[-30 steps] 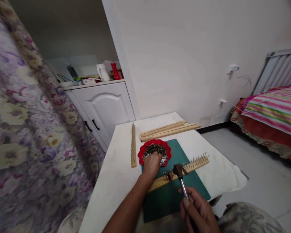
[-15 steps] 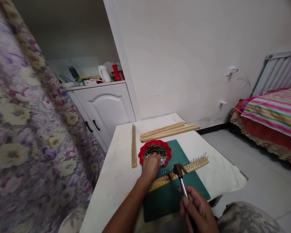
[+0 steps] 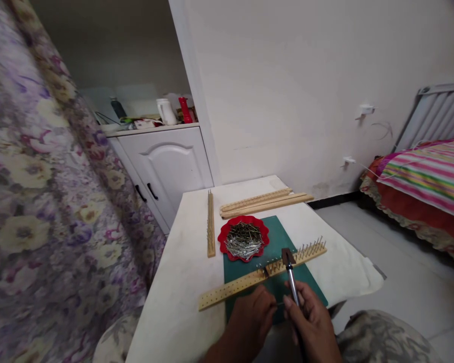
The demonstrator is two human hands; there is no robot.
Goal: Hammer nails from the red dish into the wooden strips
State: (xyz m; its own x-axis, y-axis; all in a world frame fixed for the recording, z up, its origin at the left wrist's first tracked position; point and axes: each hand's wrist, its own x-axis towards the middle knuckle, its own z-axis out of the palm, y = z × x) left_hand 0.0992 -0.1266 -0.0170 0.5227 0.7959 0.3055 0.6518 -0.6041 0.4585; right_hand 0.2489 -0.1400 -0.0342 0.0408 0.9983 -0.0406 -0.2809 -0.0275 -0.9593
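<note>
My right hand [image 3: 310, 317] is wrapped round the handle of a hammer [image 3: 292, 282], its dark head raised above the wooden strip. Close beside it, my left hand [image 3: 254, 315] is closed in a pinch, with a thin nail [image 3: 279, 304] just showing at the fingertips. Just beyond both hands a drilled wooden strip [image 3: 230, 289] lies slantwise across a green mat [image 3: 274, 224]. Nails stand upright in its right part; the left part shows bare holes. A red scalloped bowl [image 3: 223, 237] full of loose nails sits at the mat's far left corner.
Another nail-studded strip [image 3: 211, 237] lies left of the bowl. Several wooden strips [image 3: 265, 204] lie along the back of the cloth-covered table [image 3: 174, 282]. A floral curtain [image 3: 53, 201] hangs at the left, and a bed [image 3: 431, 176] stands at the right.
My left hand has come out of the nail bowl and back toward me, beside my right hand. The hammer has shifted slightly right, its head turned.
</note>
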